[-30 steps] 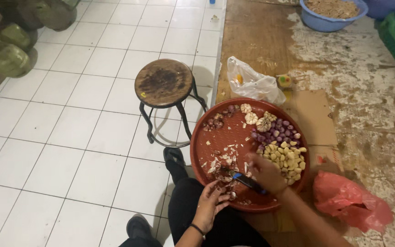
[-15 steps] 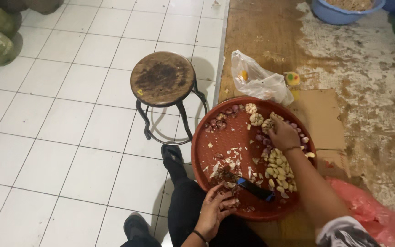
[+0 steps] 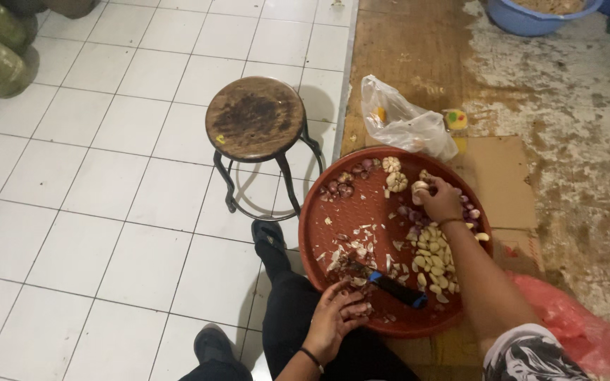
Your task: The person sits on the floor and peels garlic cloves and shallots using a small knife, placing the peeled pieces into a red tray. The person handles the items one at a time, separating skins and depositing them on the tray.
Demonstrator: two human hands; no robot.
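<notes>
Since the earlier frame, the right hand (image 3: 440, 201) had travelled further across the round red tray (image 3: 333, 212) to its far side, where its fingers were curled around a pale garlic bulb (image 3: 419, 189) beside two more bulbs (image 3: 394, 174). Left hand (image 3: 339, 316) remained at the near rim, fingers loosely bent and resting on the tray, gripping nothing that could be made out. A knife with a blue and black handle (image 3: 392, 285) lay loose on the tray just beside that hand, among scraps of peel. Peeled garlic cloves (image 3: 432, 257) were heaped under the right forearm, with purple shallots (image 3: 340, 187) at the far left. A wooden stool (image 3: 254, 118) stood on white tiles nearby; a clear plastic bag (image 3: 404, 125) lay beyond the tray.
</notes>
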